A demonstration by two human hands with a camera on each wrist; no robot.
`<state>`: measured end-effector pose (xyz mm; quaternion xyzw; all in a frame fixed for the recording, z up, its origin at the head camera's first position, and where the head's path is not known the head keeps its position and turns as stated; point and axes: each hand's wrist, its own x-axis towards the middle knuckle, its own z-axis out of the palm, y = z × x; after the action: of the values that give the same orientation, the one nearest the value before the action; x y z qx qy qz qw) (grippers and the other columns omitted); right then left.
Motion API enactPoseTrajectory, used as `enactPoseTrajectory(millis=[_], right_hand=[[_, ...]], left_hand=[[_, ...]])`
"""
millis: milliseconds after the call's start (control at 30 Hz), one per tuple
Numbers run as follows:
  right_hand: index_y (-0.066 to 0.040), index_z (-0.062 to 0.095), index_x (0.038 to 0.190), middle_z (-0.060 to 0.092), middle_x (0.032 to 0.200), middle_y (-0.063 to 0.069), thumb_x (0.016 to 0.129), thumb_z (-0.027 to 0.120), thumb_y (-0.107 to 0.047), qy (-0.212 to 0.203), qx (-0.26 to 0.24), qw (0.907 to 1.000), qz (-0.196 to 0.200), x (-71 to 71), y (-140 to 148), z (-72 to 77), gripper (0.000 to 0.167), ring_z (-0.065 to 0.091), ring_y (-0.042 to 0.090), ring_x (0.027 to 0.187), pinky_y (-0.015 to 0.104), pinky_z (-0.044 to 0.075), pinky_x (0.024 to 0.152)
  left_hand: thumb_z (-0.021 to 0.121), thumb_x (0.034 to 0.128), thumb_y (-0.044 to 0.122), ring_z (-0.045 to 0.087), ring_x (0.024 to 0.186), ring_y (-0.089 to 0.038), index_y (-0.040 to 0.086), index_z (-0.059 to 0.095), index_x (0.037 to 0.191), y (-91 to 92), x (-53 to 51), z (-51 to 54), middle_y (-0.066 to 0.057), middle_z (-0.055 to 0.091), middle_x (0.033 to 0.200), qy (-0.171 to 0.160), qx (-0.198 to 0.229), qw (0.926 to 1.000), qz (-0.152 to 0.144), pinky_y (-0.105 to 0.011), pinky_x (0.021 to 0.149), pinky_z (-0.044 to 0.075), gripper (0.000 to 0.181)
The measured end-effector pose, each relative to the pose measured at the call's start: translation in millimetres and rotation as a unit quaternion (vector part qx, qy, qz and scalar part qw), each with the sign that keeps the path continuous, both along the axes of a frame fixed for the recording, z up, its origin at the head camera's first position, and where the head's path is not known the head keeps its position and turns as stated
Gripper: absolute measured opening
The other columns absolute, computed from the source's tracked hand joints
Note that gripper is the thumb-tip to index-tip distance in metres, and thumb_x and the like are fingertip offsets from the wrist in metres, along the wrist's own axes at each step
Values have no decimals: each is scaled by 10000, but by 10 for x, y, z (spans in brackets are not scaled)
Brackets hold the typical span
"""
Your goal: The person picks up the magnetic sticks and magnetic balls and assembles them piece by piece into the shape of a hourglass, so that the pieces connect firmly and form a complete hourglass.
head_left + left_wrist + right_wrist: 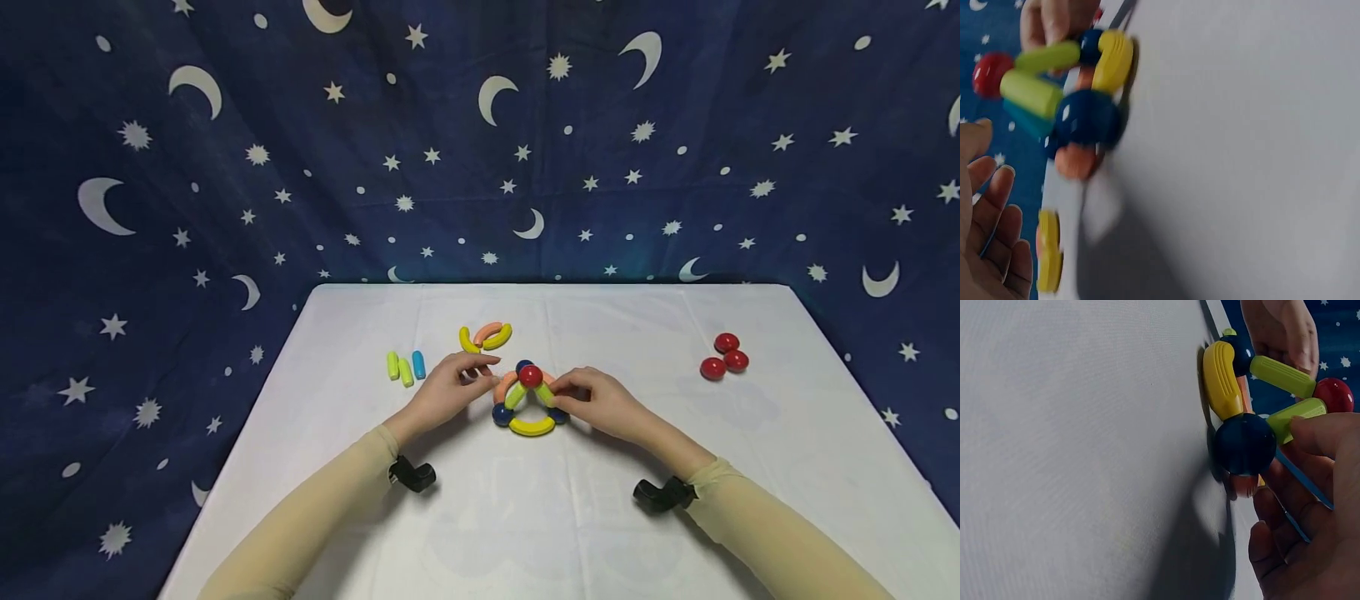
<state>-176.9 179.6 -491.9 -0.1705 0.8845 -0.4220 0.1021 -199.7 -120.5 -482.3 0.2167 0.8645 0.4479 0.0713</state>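
A pyramid-like frame [515,395] of balls and rods stands near the middle of the desk [637,325], well in from its far and side edges; a red ball [531,377] tops it and a yellow curved rod [532,427] bows out at the near side. The right hand [606,406] pinches the frame's right green rod [545,394] between thumb and fingers. The left hand [450,385], fingers loosely parted, holds nothing, just beside the left flank. Three curved pieces [497,337] lie between frame and far edge; three short straight rods [406,372] sit left of them, nearer the left edge. A broad white stretch separates the right hand from three red balls [713,368], toward the right edge
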Motion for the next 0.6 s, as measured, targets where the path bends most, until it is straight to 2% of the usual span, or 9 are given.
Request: enactPoseTrajectory(millis=[100, 267, 367, 500, 600], right_hand=[[-243, 745, 1113, 656, 1041, -70, 949, 749, -333, -40, -9, 10000, 35, -16, -2, -29, 187, 557, 186, 904, 324, 494, 758], [-243, 741, 1105, 654, 1006, -59, 938, 763, -326, -122, -111, 9997, 171, -30, -58, -40, 188, 565, 207, 878, 324, 495, 724], [-234, 737, 1104, 659, 992, -53, 933, 768, -347, -138, -175, 9995, 222, -27, -109, -38, 208, 579, 209, 878, 324, 507, 731], [-232, 731, 1101, 652, 986, -64, 927, 775, -350, -36, -88, 9997, 214, 2, -132, -58, 215, 582, 191, 872, 305, 516, 731], [-240, 735, 1093, 637, 1005, -74, 914, 794, -325, 177, 23, 9996, 241, 13, -114, -78, 207, 572, 174, 868, 288, 509, 718]], left_hand=[[733, 959, 369, 566, 958, -158, 145, 693, 1317, -118, 28, -17, 77, 656, 1047, -29, -179, 9998, 77, -373, 852, 488, 424], [751, 946, 368, 564, 998, -145, 193, 689, 1315, -159, 137, -117, 91, 665, 1112, -84, -543, 9976, -419, -335, 878, 478, 413], [744, 954, 354, 556, 995, -131, 222, 704, 1281, -139, 179, -147, 119, 649, 1120, 8, -709, 9964, -471, -312, 868, 476, 355], [739, 961, 333, 559, 959, -139, 211, 730, 1237, -168, 194, -124, 105, 658, 1098, 112, -905, 9956, -215, -318, 835, 478, 302], [746, 956, 305, 590, 964, -161, 185, 748, 1208, -298, 153, -39, 70, 684, 1098, 328, -1014, 9936, 375, -344, 840, 488, 280]])
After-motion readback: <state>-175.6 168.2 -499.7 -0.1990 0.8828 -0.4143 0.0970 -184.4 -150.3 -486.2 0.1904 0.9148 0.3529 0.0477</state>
